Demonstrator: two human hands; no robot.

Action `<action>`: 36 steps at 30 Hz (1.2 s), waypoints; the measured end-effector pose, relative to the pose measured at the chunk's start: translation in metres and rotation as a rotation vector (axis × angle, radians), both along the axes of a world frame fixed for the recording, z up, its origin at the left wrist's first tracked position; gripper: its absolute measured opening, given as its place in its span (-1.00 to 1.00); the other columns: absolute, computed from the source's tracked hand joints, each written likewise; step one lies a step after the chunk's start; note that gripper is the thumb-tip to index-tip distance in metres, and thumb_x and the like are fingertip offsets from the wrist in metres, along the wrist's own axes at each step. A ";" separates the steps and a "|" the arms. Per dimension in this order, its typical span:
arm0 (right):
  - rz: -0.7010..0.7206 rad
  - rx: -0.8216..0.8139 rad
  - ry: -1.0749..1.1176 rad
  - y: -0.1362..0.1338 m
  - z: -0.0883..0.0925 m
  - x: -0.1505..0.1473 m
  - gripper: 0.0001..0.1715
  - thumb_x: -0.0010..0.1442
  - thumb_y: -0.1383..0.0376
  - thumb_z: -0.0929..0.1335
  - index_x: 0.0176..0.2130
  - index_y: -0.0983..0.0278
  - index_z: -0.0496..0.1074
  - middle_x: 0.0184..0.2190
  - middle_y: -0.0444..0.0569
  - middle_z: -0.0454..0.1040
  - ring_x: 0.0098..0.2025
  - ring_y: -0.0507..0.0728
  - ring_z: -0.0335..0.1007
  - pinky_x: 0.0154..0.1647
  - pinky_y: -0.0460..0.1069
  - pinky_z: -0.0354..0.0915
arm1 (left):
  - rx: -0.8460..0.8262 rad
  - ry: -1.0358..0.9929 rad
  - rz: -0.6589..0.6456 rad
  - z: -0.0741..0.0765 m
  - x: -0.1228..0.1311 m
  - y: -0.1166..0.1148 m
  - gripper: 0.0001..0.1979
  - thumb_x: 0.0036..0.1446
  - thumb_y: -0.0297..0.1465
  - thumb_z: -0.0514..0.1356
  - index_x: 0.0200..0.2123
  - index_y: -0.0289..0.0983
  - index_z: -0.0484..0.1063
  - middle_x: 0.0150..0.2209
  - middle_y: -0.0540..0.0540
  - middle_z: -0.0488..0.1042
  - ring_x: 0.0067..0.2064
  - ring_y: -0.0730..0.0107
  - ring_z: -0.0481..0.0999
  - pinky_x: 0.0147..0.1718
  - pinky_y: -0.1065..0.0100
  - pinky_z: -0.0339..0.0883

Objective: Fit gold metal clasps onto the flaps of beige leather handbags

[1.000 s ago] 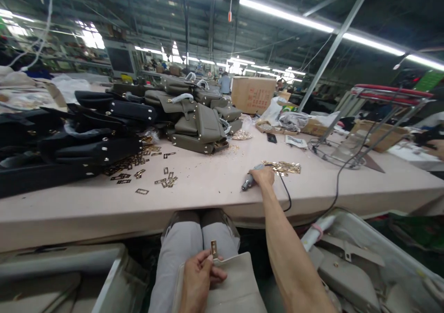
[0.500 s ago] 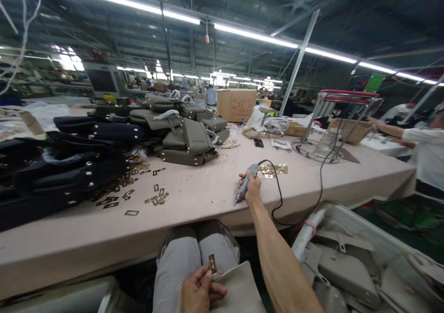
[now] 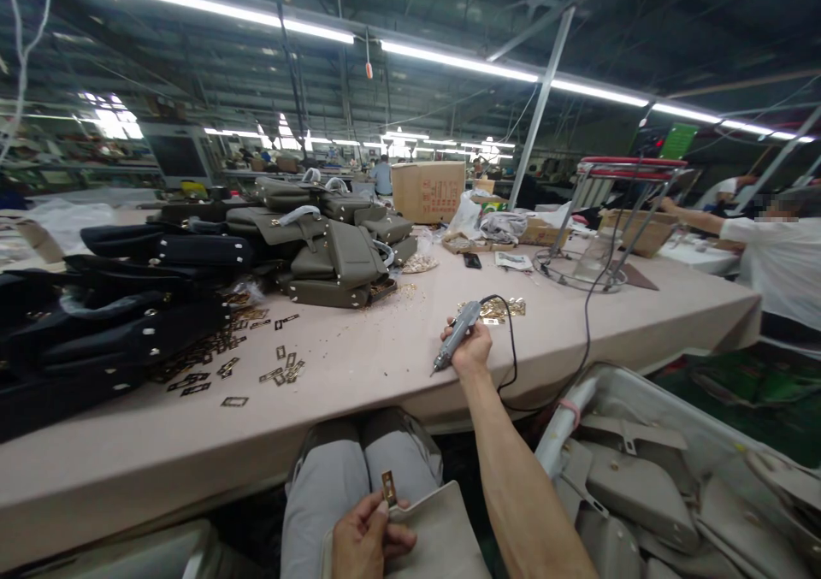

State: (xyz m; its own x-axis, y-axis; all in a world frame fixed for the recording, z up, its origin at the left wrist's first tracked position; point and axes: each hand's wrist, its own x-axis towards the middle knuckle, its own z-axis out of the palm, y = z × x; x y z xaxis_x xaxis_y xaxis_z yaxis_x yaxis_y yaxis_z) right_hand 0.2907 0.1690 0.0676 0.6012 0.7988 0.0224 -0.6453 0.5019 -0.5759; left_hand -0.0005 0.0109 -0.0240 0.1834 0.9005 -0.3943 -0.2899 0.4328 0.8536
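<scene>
While the left hand (image 3: 363, 540) sits low on the lap, thumb and fingertips pinching a small brass plate (image 3: 388, 487) upright at the edge of a beige bag panel (image 3: 442, 532), probably to keep it lined up, the right hand (image 3: 473, 350) is out over the table (image 3: 385, 374). Its fingers wrap tight round a corded screwdriver (image 3: 457, 336), tip angled down at the tabletop, pen-like for control; spare plates (image 3: 237, 361) lie scattered well left.
</scene>
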 end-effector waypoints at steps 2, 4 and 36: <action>-0.016 -0.008 0.004 0.002 0.002 0.000 -0.67 0.15 0.07 0.26 -0.18 0.24 0.29 -0.35 0.00 0.49 -0.49 0.08 0.36 -0.43 -0.02 0.38 | 0.002 0.002 -0.001 0.000 0.000 0.000 -0.42 -0.32 -0.06 0.50 -0.32 -0.40 0.58 -0.49 -0.25 0.61 -0.58 0.17 0.56 -0.58 0.29 0.51; -0.031 -0.018 -0.003 0.005 0.005 0.001 -0.67 0.16 0.05 0.25 -0.19 0.23 0.28 -0.37 -0.01 0.48 -0.49 0.09 0.36 -0.46 -0.03 0.35 | 0.018 -0.008 -0.001 -0.001 0.000 0.001 -0.42 -0.30 -0.07 0.50 -0.29 -0.39 0.58 -0.40 -0.27 0.64 -0.59 0.20 0.56 -0.58 0.29 0.51; 0.063 0.025 -0.566 -0.122 -0.001 -0.174 -0.81 0.10 0.36 0.53 -0.34 0.30 0.45 -0.58 -0.17 0.37 -0.64 0.03 0.28 -0.59 -0.03 0.26 | 0.107 0.063 -0.057 0.000 -0.001 -0.008 -0.67 0.16 -0.22 0.27 -0.41 -0.42 0.58 -0.72 -0.09 0.44 -0.74 0.46 0.35 -0.68 0.50 0.10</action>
State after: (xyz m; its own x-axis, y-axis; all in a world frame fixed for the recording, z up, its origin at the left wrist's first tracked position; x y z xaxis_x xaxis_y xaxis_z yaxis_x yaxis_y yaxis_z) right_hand 0.1170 0.0468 0.0664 0.4411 0.8278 0.3466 -0.2690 0.4904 -0.8289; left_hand -0.0016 0.0026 -0.0244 0.2129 0.9269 -0.3091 -0.2121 0.3526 0.9114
